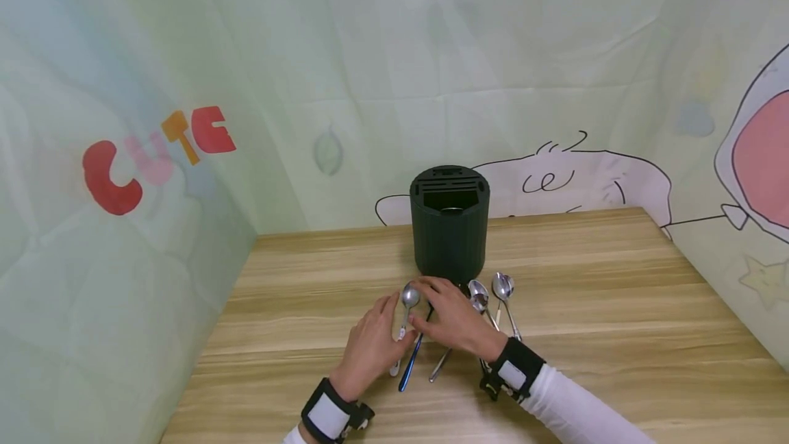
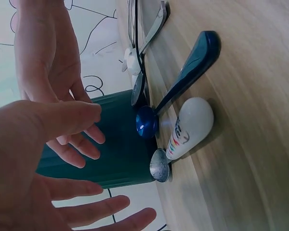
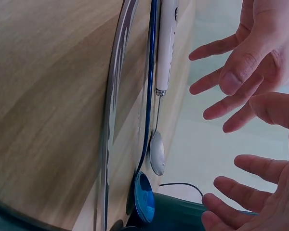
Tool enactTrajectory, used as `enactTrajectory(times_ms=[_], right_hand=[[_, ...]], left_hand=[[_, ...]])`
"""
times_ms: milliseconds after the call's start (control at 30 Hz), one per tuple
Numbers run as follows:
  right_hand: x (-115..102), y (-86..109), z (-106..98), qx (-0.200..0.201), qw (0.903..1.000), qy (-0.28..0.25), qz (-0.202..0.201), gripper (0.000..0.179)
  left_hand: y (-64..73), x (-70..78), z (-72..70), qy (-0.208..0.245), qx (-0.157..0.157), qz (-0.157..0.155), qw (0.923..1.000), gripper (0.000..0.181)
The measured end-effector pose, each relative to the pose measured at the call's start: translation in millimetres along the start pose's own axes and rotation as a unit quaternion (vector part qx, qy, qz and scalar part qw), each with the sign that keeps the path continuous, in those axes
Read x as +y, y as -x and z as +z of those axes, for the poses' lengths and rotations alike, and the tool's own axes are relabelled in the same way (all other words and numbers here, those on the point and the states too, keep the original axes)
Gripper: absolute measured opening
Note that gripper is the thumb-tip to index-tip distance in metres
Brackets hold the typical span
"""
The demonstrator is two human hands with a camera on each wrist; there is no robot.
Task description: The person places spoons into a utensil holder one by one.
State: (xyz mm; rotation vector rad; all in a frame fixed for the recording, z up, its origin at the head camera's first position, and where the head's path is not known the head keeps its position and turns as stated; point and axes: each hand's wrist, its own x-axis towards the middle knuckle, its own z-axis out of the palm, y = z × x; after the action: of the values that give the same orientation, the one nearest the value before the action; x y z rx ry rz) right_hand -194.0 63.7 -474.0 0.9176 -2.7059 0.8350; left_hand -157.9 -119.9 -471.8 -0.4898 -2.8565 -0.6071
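Both hands are held above the table, over several spoons, with nothing in them. My left hand (image 1: 370, 342) has its fingers spread, left of a spoon with a white printed handle (image 2: 191, 126). My right hand (image 1: 455, 317) is opposite it, its fingers loosely bent; in the right wrist view it (image 3: 269, 187) stays apart from the spoons. Between the hands lie the white-handled spoon, bowl away from me, and a blue spoon (image 1: 410, 363). A silver handle (image 1: 440, 366) shows under the right hand, its far end hidden. More silver spoons (image 1: 503, 286) lie to the right.
A dark green utensil holder (image 1: 450, 242) with a slotted top stands upright just beyond the spoons. Behind it hangs a printed cloth backdrop (image 1: 394, 88) along the far edge of the wooden table (image 1: 616, 334). Both wrists wear black straps.
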Motion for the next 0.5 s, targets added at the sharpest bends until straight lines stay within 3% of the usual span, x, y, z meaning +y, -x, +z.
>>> enactTrajectory(times_ms=[233, 500], right_hand=[[-2, 3.4, 7, -0.022, 0.9995, -0.004, 0.023, 0.059], [-6, -0.7, 6, 0.004, 1.0000, 0.005, -0.001, 0.057]], left_hand=[[4.4, -1.1, -0.8, 0.000, -0.020, -0.007, 0.9998, 0.071], [1.1, -0.5, -10.1, -0.014, -0.014, -0.007, 0.9998, 0.068]])
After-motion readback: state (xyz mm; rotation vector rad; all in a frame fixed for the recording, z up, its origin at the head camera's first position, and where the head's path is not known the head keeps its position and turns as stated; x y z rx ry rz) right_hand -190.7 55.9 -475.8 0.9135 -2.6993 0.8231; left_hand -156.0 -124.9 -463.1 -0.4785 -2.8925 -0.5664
